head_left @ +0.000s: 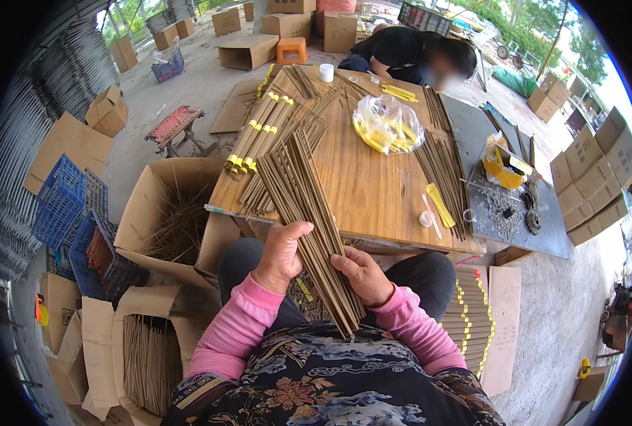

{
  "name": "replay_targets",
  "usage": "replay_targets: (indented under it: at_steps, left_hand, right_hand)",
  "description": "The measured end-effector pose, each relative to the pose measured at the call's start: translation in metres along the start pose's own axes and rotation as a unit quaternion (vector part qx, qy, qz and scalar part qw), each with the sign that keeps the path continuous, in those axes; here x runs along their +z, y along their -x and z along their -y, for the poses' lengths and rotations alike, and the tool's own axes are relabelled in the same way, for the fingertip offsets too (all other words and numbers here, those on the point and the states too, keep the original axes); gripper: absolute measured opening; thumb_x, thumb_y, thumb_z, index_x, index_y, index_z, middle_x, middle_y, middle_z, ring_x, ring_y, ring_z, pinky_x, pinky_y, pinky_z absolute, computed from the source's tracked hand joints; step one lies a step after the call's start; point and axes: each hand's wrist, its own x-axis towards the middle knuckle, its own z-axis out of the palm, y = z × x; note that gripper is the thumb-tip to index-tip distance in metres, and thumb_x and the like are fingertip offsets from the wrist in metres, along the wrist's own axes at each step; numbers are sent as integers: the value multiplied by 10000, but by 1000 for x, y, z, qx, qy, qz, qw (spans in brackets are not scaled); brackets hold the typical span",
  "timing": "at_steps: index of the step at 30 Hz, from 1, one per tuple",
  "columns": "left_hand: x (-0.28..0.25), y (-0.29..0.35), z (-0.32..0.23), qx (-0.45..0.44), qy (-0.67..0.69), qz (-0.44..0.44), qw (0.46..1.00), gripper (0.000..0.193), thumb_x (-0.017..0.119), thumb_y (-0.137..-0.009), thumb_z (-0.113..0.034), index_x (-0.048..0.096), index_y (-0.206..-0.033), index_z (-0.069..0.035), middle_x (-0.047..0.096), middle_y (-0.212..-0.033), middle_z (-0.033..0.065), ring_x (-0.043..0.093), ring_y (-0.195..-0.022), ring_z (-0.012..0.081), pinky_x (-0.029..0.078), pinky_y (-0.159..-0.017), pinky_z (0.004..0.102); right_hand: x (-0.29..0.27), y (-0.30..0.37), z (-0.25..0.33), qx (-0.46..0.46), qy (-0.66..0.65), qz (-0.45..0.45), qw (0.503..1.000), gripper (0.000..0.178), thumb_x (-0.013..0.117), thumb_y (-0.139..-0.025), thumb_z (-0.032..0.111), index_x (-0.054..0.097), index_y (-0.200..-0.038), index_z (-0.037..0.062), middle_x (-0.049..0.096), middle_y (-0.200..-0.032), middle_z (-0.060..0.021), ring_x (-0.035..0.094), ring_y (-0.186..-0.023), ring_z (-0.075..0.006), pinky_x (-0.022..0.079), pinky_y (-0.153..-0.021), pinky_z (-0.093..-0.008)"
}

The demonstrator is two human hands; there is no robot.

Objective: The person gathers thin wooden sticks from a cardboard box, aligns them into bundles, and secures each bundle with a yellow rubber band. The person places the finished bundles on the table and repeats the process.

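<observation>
My left hand [280, 257] and my right hand [363, 275] hold a loose, slanting bunch of thin brown incense sticks [307, 202] between them, above my lap. The left fingers wrap round its left side, thumb up; the right hand grips its right side lower down. The bunch's top fans out over the near edge of the wooden table [358, 192]. Left of it lie bundles with yellow bands [260, 135] and more loose sticks [259, 197]. At the table's right are rows of sticks [440, 167], yellow paper strips [440, 206] and a clear bag of yellow strips [388, 126].
A cardboard box of stick scraps [177, 231] stands at my left, with a box of upright sticks [151, 358] below it. Banded bundles [468, 319] lie low at my right. A dark side table [529, 231] holds grey bits. Someone in black [401, 53] bends beyond the table.
</observation>
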Motion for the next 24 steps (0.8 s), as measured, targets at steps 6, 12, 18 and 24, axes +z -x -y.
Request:
replay_targets:
  at_steps: [6,12,18,24]
  left_hand:
    - [4,2,-1,14,14,-44,999,284,498,-748,-4,523,-1031,11,597,-924,90,610,-801,198,535,-714,334]
    - [-5,0,1,10,8,-15,1000,348,495,-745,-42,497,-1082,44,587,-990,158,602,-877,272,528,-763,383]
    - [-10,-1,1,-3,13,17,1000,367,502,-749,-70,487,-1088,69,582,-995,194,594,-896,303,524,-772,409]
    - [2,4,-3,-13,1,15,1000,340,513,-766,-70,493,-1077,67,592,-962,188,605,-868,286,531,-754,409]
  right_hand:
    - [-3,-3,-4,-9,26,-32,999,249,448,-911,177,533,-1037,-21,596,-872,-27,556,-753,-82,461,-687,-219]
    - [-3,-4,-4,1,16,-13,1000,237,447,-914,182,533,-1018,-13,596,-870,-28,556,-748,-80,465,-688,-224]
    - [-1,-4,-5,4,9,7,1000,261,455,-920,219,526,-1029,-7,593,-877,-24,557,-750,-78,473,-682,-227]
    - [-1,-2,-4,1,7,24,1000,268,463,-919,232,530,-1028,-3,593,-872,-17,554,-747,-67,472,-680,-220]
